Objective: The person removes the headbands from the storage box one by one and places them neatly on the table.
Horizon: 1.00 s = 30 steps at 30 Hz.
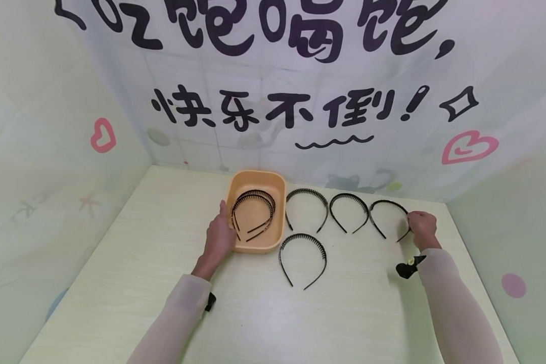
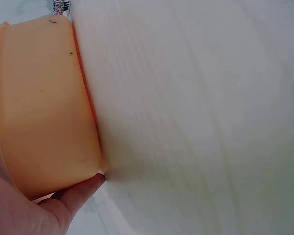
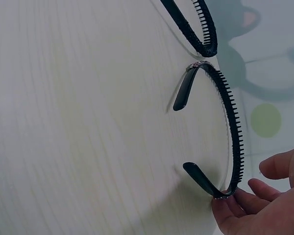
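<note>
My left hand (image 1: 219,233) grips the left wall of an orange plastic box (image 1: 279,212), which stands at the back of the table. Two black toothed headbands (image 1: 253,198) lie inside the box, overlapping. In the left wrist view, fingers (image 2: 81,198) lie along the box's outer side, down near the tabletop; the rim hides part of the hand. At the far right of a row, my right hand (image 1: 423,227) touches the side of a black headband (image 3: 233,127) with its fingertips. Its thumb (image 3: 279,165) stands apart from the band.
To the right of the box lie two more headbands (image 1: 307,191) (image 1: 349,195), in line with the touched one. Another headband (image 1: 303,235) lies in front of them. Printed white sheets (image 1: 264,146) enclose the pale wooden table (image 1: 273,323) at the back and sides.
</note>
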{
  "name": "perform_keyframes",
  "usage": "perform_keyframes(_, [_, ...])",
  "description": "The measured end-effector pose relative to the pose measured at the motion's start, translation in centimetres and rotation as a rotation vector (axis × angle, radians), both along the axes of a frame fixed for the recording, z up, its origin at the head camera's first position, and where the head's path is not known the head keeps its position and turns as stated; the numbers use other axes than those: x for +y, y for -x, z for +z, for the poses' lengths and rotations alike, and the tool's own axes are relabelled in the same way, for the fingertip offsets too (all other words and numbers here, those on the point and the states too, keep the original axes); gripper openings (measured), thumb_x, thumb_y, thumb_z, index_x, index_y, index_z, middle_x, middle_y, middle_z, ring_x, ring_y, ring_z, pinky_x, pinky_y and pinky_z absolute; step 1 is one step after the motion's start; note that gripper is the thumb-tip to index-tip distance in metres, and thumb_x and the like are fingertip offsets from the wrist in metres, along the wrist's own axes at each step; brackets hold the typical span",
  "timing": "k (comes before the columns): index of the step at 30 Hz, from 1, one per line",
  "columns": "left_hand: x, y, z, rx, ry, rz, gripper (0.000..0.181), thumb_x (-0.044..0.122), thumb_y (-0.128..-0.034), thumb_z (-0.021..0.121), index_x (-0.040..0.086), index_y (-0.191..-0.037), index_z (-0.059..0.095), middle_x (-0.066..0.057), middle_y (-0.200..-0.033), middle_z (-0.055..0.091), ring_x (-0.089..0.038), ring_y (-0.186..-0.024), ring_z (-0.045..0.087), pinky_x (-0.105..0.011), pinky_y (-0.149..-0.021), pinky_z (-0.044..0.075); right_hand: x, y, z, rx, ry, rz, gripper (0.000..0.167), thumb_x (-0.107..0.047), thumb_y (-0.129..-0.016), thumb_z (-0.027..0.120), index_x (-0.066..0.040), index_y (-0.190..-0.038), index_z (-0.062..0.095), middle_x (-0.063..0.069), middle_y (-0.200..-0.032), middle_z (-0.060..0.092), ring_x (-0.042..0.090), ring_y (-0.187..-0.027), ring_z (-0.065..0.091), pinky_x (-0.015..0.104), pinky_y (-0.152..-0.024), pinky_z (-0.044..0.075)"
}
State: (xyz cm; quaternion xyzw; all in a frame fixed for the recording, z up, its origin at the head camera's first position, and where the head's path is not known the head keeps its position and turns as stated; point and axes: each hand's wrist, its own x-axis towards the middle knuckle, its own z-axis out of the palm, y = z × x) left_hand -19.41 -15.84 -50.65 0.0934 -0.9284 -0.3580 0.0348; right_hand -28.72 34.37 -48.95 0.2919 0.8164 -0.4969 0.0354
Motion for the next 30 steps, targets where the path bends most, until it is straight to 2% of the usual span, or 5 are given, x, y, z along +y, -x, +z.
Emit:
perform_keyframes(3, [0.05,-0.02,0.02,0.001,0.003,-0.002,0.082,-0.009,-0.0848,0.049,-0.004,-0.157,0.011,-0.034,-0.126,0.058,-0.028,-0.072,0.058,-0.037,-0.06,0.048,-0.08,-0.18,-0.01,0.006,-0.01,0.015,0.044,-0.018,-0.095,0.044,0.003,-0.132,0.054,0.013,-0.124,0.051,0.018,-0.094,0.046,0.031,-0.075,0.042])
perform_keyframes(6, [0.1,-0.04,0.07,0.008,0.009,-0.006,0.081,-0.009,-0.085,0.049,-0.004,-0.157,0.011,-0.034,-0.126,0.059,-0.029,-0.075,0.059,-0.04,-0.063,0.05,-0.07,-0.3,0.01,0.008,-0.012,0.023,0.05,-0.019,-0.096,0.043,0.003,-0.141,0.049,0.015,-0.131,0.049,0.016,-0.093,0.047,0.033,-0.08,0.044])
perform_keyframes(15, [0.15,-0.11,0.21,0.012,0.007,-0.004,0.08,-0.009,-0.0857,0.049,-0.005,-0.157,0.012,-0.035,-0.126,0.058,-0.031,-0.079,0.059,-0.043,-0.068,0.051,0.11,-0.3,-0.17,0.017,-0.001,0.018,0.048,-0.018,-0.095,0.044,0.003,-0.138,0.051,0.011,-0.124,0.052,0.011,-0.084,0.048,0.032,-0.079,0.046])
perform_keyframes(25, [0.21,-0.14,0.12,0.017,0.005,0.004,0.08,-0.009,-0.0854,0.049,-0.004,-0.157,0.013,-0.034,-0.124,0.06,-0.029,-0.074,0.058,-0.04,-0.062,0.049,0.24,-0.24,-0.22,0.018,0.018,0.03,0.053,-0.022,-0.099,0.042,0.003,-0.146,0.043,0.017,-0.147,0.041,0.007,-0.088,0.048,0.032,-0.088,0.048])
perform_keyframes(30, [0.18,-0.17,0.23,0.024,0.01,-0.002,0.08,-0.009,-0.0846,0.049,-0.005,-0.156,0.014,-0.034,-0.12,0.061,-0.028,-0.072,0.058,-0.038,-0.059,0.048,0.24,-0.19,-0.14,0.039,0.012,0.039,0.054,-0.023,-0.099,0.042,0.004,-0.145,0.044,0.013,-0.136,0.047,0.008,-0.086,0.049,0.032,-0.086,0.047])
